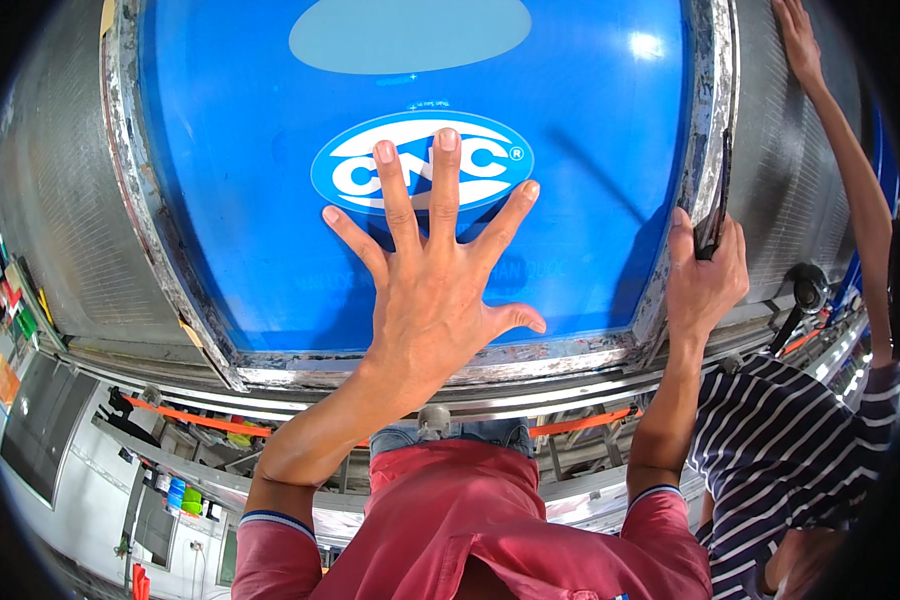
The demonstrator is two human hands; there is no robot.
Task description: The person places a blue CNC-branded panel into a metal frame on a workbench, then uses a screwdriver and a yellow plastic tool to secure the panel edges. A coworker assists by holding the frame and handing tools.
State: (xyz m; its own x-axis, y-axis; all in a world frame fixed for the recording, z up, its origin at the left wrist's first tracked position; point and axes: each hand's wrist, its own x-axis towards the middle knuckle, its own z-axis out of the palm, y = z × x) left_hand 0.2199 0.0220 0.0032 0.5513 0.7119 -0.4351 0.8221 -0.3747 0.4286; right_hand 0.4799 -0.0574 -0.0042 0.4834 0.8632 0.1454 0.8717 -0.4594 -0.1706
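My left hand [432, 255] is spread flat over a blue screen-printing mesh [240, 170], its fingertips across a white and light-blue oval emblem [370, 138] with lettering. Nothing is held in it. Whether the palm presses on the mesh or hovers just above, I cannot tell. At the right rail of the worn, paint-stained metal frame [708, 90], my right hand [708, 275] is closed around a slim dark tool [726, 185], which points away from me. Its exact kind does not show. A pale grey-blue oval [410, 35] lies farther up the mesh.
Grey table surface [65, 230] extends on both sides of the frame. On the right a co-worker in a striped shirt [790, 430] reaches a bare arm [850, 150] far forward. A black round-headed knob or handle [810, 288] stands between us. Orange bars [580, 424] run below the table edge.
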